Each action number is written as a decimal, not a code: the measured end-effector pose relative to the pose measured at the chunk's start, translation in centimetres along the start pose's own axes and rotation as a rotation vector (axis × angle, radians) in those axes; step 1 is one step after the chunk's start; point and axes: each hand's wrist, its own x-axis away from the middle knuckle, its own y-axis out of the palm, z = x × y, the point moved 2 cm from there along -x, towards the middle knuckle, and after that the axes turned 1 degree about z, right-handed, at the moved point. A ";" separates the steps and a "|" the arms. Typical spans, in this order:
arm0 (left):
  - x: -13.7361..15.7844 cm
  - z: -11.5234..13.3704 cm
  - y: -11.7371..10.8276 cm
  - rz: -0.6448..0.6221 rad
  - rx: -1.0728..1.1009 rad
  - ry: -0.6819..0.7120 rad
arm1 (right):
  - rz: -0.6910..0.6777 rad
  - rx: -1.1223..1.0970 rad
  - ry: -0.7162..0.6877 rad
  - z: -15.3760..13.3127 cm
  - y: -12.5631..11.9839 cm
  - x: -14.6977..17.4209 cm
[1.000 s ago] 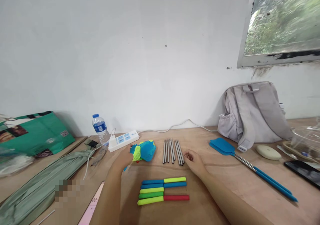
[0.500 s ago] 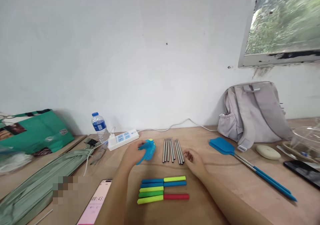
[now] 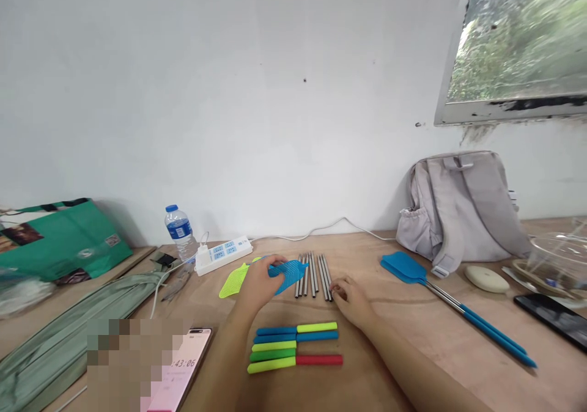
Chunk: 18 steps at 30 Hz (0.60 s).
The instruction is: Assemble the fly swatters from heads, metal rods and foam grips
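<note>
My left hand (image 3: 258,283) is closed on a blue mesh fly swatter head (image 3: 292,272), its narrow end pointing right towards the metal tubes. Beneath and left of that hand lies a yellow-green swatter head (image 3: 233,280), partly covered. Several slim metal tubes (image 3: 312,275) lie side by side in front of me. At their right edge rests my right hand (image 3: 351,301), fingers curled, fingertips by the rightmost tube; whether they grip it cannot be made out. Nearer to me, coloured handle sleeves (image 3: 275,355) in blue, yellow, green and red lie in two columns.
Two blue fly swatters (image 3: 477,320) lie to the right, before a grey backpack (image 3: 463,210). A white power strip (image 3: 224,255), a water bottle (image 3: 180,231) and a phone (image 3: 183,369) are on the left. A dark phone (image 3: 553,314) and clear plastic container (image 3: 557,259) sit far right.
My left hand has moved right, lifting the blue swatter head away and uncovering the yellow-green one. My right hand has shifted slightly left, its fingertips closer to the tubes.
</note>
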 end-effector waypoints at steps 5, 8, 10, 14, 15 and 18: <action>-0.7 -1.8 -0.8 0.068 0.145 -0.066 | -0.046 0.088 0.014 -0.2 0.1 0.0; -1.0 -2.7 -1.6 0.127 0.261 -0.110 | -0.044 0.153 0.031 0.2 0.3 -0.1; -1.1 -2.9 -2.1 0.149 0.351 -0.140 | -0.023 0.194 0.055 0.6 0.5 -0.4; -1.0 -2.4 -2.6 0.131 0.576 -0.221 | 0.049 0.265 0.133 1.8 0.7 -0.9; -0.9 -2.1 -2.6 0.115 0.632 -0.243 | 0.065 0.280 0.149 2.0 0.7 -0.9; -0.5 -1.2 -2.4 0.068 0.770 -0.299 | 0.097 0.316 0.177 2.7 0.2 -0.9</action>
